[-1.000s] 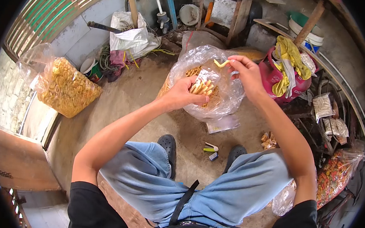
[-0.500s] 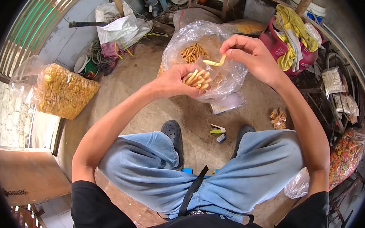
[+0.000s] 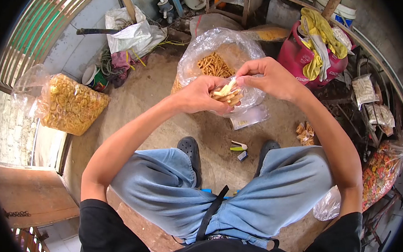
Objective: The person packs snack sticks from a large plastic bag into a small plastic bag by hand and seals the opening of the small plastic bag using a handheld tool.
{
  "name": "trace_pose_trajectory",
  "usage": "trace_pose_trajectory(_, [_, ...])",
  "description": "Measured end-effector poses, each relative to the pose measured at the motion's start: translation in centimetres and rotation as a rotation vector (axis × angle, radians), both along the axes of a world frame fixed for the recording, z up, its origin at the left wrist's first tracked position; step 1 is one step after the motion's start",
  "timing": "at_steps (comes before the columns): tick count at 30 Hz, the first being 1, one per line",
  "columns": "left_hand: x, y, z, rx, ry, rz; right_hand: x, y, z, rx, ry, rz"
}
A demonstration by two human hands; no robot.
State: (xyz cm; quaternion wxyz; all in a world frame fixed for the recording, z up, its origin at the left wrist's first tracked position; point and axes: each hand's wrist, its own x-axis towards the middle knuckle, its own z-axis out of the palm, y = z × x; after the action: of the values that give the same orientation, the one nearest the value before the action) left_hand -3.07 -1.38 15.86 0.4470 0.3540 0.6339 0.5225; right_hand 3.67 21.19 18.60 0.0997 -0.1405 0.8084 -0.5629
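My left hand (image 3: 199,94) is closed around a small clear bag of stick snacks (image 3: 227,98), held over the front edge of a large open plastic bag (image 3: 256,58). Brown stick snacks (image 3: 215,65) lie inside that large bag. My right hand (image 3: 268,79) pinches a pale yellow strip (image 3: 229,87) between thumb and fingertips. The strip's lower end meets the top of the small bag. Whether it is a snack piece or a label, I cannot tell. My fingers hide part of the small bag.
A stapler (image 3: 238,146) and a small blue box (image 3: 242,156) lie on the floor between my feet. Filled small bags (image 3: 305,133) sit at right. A large snack bag (image 3: 76,103) stands at left, and a pink tub (image 3: 298,55) with cloths at back right.
My right hand has moved down and left, bringing the pale yellow strip from above the small bag to its top. My left hand has shifted slightly right with the small bag.
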Motion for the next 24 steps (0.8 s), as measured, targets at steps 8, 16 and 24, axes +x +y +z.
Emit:
trace_pose_trajectory(8, [0.7, 0.5, 0.5, -0.083, 0.080, 0.078, 0.7, -1.8, 1.0, 0.211, 0.120, -0.220])
trace_pose_trajectory(16, [0.4, 0.3, 0.3, -0.089, 0.189, 0.115, 0.7, -1.2, 1.1, 0.162, 0.137, -0.165])
trace_pose_trajectory(24, [0.7, 0.3, 1.6, 0.062, 0.079, 0.142, 0.7, -0.8, 0.1, 0.178, 0.353, -0.056])
